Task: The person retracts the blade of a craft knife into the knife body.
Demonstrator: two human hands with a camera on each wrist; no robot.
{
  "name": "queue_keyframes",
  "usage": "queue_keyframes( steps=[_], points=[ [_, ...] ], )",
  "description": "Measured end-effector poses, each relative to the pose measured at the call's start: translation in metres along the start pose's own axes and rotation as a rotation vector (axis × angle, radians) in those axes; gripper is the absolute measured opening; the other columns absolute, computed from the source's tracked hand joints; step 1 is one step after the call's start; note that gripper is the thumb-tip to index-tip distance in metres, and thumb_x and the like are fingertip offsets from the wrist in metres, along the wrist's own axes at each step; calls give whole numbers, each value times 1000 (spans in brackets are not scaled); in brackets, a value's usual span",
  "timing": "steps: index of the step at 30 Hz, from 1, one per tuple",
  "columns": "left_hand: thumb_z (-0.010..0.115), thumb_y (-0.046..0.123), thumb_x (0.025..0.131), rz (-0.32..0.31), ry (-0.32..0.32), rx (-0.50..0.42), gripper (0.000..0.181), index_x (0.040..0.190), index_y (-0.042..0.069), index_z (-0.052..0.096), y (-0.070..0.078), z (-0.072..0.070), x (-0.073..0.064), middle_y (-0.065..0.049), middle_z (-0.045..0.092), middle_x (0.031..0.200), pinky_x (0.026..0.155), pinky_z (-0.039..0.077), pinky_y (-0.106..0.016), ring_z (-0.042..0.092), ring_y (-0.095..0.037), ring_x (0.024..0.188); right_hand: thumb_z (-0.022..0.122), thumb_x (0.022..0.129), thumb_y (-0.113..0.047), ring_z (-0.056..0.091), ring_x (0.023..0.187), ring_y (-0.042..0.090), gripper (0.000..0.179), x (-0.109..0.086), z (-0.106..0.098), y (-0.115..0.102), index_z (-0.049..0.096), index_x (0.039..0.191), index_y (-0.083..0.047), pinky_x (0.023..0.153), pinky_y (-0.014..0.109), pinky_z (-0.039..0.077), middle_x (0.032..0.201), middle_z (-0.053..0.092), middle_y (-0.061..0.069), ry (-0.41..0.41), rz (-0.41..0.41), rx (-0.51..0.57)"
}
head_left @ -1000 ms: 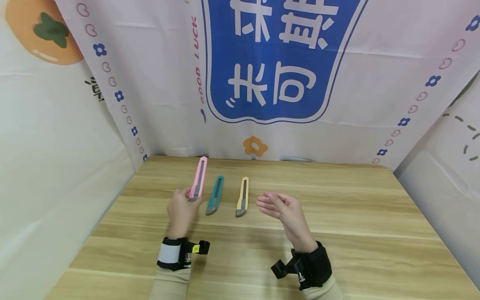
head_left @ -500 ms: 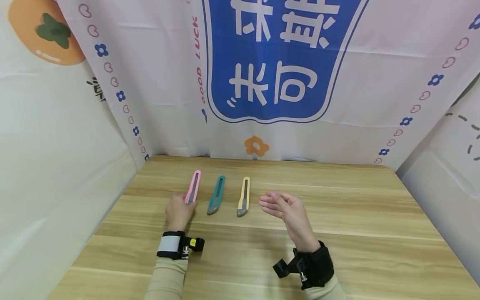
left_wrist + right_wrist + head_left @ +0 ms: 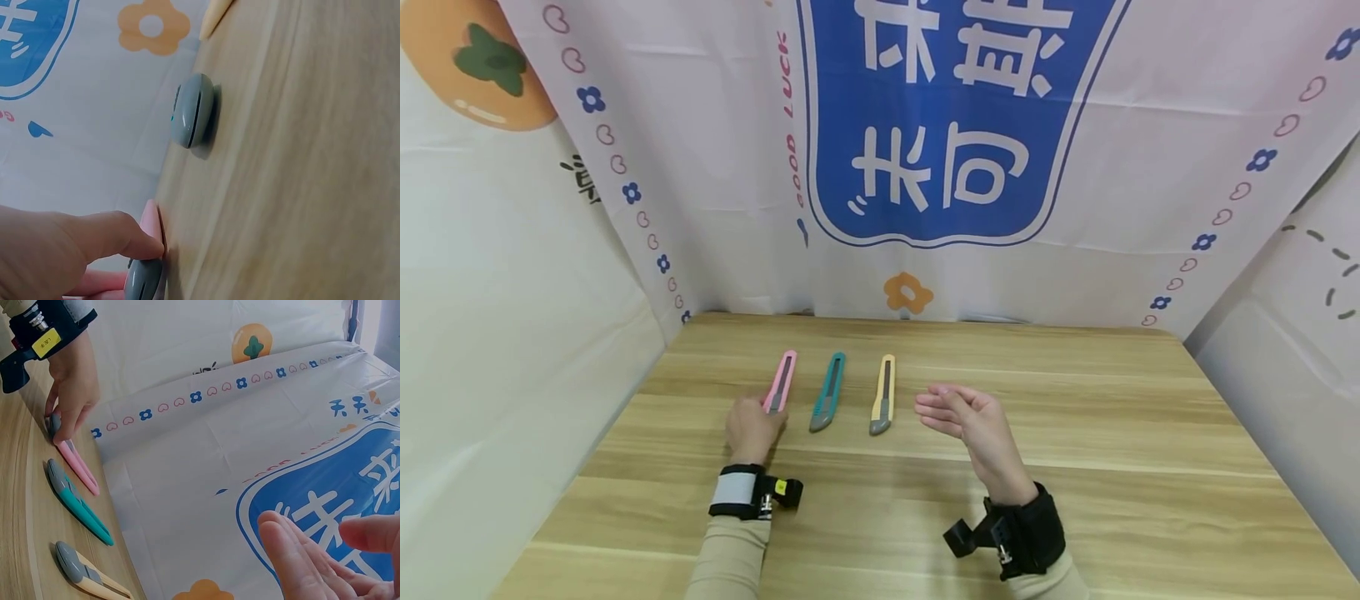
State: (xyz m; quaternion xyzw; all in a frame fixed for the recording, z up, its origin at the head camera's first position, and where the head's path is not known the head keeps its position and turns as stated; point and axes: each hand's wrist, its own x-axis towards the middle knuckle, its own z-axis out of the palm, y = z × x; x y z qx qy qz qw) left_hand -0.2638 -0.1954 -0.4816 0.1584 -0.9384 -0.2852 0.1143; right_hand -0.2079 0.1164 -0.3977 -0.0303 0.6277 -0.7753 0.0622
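My left hand pinches the grey end of a pink box cutter between thumb and fingers. In the left wrist view the thumb lies along the near side of the pink cutter's grey end, low by the wooden table. To its right lies a teal box cutter with a grey end, and farther right a yellow one. The three stand roughly parallel in a row. My right hand hovers right of the yellow cutter, fingers extended, holding nothing; the right wrist view shows its fingers spread from the thumb.
The wooden table reaches back to a white printed cloth that hangs as a wall. White cloth walls also flank it left and right. Each wrist wears a black strap with a small camera.
My left hand has lowered the pink box cutter to the table and shifted it slightly left and nearer, lining it up beside the teal one. The right hand has stayed in place.
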Motion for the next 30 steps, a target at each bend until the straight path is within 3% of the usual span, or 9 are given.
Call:
queue_keyframes(
  steps=[8, 20, 25, 30],
  points=[
    [74, 22, 75, -35, -21, 53, 34, 96, -4, 71, 2, -1, 0, -18, 60, 79, 58, 47, -44, 53, -33, 77, 52, 97, -20, 69, 90, 21, 40, -2, -1, 0, 55, 119, 12, 77, 27, 59, 96, 74, 10, 0, -7, 0],
    [73, 20, 75, -32, -32, 92, 38, 102, -7, 68, -1, 0, -4, -23, 52, 88, 62, 45, -46, 49, -38, 83, 52, 97, -19, 68, 92, 23, 38, -3, 0, 1, 55, 119, 12, 77, 25, 59, 92, 74, 5, -4, -4, 18],
    [73, 21, 75, -36, -28, 103, 35, 96, -7, 67, 0, -1, -5, -24, 51, 88, 63, 45, -46, 49, -38, 84, 52, 97, -18, 68, 92, 23, 36, -2, 0, 1, 56, 118, 12, 77, 25, 59, 94, 74, 8, 5, 5, 17],
    [72, 19, 75, -14, -33, 103, 40, 103, -9, 66, -1, -1, -4, -26, 51, 90, 67, 44, -48, 48, -41, 86, 50, 97, -15, 68, 93, 22, 36, -1, 0, 1, 54, 119, 13, 77, 25, 59, 103, 71, 17, 29, 7, 12]
  ],
)
